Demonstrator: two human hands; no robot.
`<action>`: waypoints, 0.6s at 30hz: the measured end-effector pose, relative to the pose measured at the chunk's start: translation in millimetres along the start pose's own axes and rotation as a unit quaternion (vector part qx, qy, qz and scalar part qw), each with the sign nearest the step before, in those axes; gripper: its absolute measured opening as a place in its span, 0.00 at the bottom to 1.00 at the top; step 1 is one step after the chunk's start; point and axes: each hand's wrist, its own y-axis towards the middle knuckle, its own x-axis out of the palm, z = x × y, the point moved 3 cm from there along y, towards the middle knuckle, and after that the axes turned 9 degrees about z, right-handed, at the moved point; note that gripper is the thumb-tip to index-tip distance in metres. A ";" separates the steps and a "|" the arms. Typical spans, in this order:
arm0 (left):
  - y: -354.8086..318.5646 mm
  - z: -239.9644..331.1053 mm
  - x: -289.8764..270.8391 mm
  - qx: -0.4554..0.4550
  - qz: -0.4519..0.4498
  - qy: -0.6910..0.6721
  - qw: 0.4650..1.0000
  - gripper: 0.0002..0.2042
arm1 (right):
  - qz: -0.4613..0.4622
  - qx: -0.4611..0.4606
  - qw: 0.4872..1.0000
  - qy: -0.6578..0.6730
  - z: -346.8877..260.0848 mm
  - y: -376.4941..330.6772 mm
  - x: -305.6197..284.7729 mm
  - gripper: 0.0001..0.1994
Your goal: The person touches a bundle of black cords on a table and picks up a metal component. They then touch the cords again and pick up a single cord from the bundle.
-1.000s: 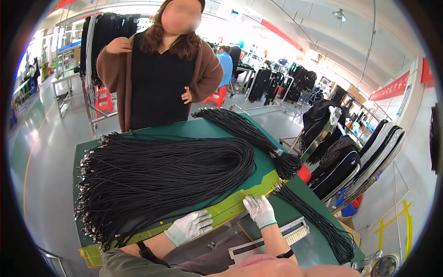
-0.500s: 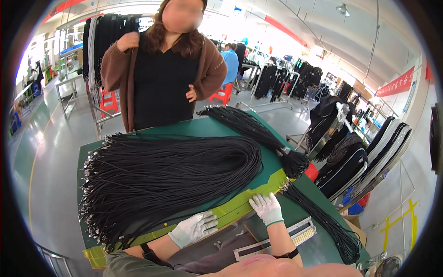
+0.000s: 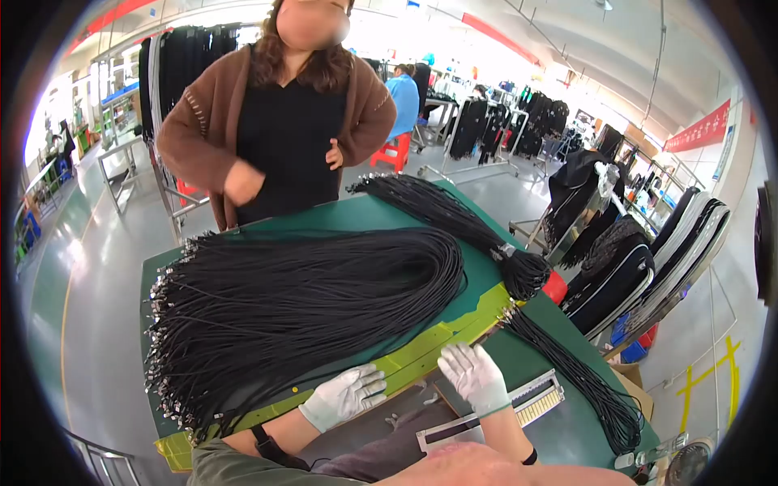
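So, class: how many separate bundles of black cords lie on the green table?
3: a big pile before the gloved hands, a long bundle at the far right, and another along the near right edge.

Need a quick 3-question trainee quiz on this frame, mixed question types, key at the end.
1. True or false: the left hand and the right hand both wear white gloves.
2. Multiple choice: the large looped pile of black cords with metal tips lies on A) the grey floor, B) the green table, C) a red stool.
3. What long flat thing lies along the table just beyond both hands?

Key: 1 true. 2 B. 3 The yellow-green strip, running under the edge of the cord pile.
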 end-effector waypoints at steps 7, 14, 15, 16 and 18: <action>-5.5 -2.4 1.8 0.019 -0.001 0.017 1.000 0.25 | -0.005 0.018 0.999 -0.048 -6.2 -52.9 -26.8 0.20; 3.3 -1.3 -1.5 0.045 0.019 0.057 0.997 0.25 | 0.075 -0.245 0.939 -0.228 -65.7 -62.5 -79.6 0.13; 3.1 -0.6 -1.7 0.053 0.015 0.062 0.997 0.25 | 0.102 -0.289 0.909 -0.281 -77.1 -63.8 -87.6 0.12; 4.3 -0.5 -1.3 0.060 0.010 0.068 0.996 0.24 | 0.129 -0.332 0.874 -0.331 -88.5 -63.4 -96.0 0.12; 6.7 -5.2 -2.0 0.064 0.008 0.081 0.995 0.24 | 0.150 -0.335 0.863 -0.348 -104.7 -53.6 -115.3 0.13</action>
